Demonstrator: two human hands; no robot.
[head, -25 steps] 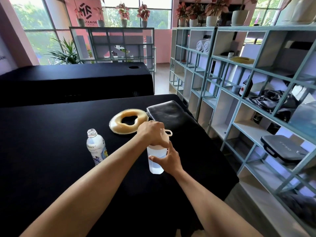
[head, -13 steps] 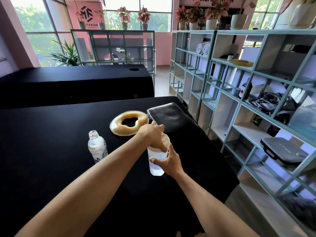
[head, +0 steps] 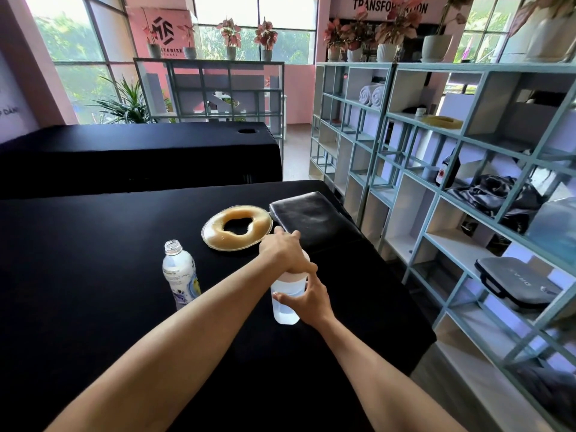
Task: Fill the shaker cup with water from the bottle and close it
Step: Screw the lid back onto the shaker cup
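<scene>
A clear shaker cup (head: 285,307) with water in it stands on the black padded table (head: 93,260). My right hand (head: 307,299) wraps around the cup's body from the right. My left hand (head: 285,252) lies over the top of the cup, fingers curled around its pale lid (head: 296,274), which is mostly hidden under the palm. To the left of the cup an uncapped plastic water bottle (head: 179,272) stands upright, with a white and blue label.
A tan ring-shaped gel cushion (head: 238,227) and a black leather pad (head: 308,218) lie just beyond the cup. A second black table (head: 140,151) stands behind. Pale blue open shelving (head: 436,188) runs along the right side, past the table's right edge.
My left hand has turned on the lid, so the lid's loop seen earlier at the right is hidden. The cup and bottle stay in place.
</scene>
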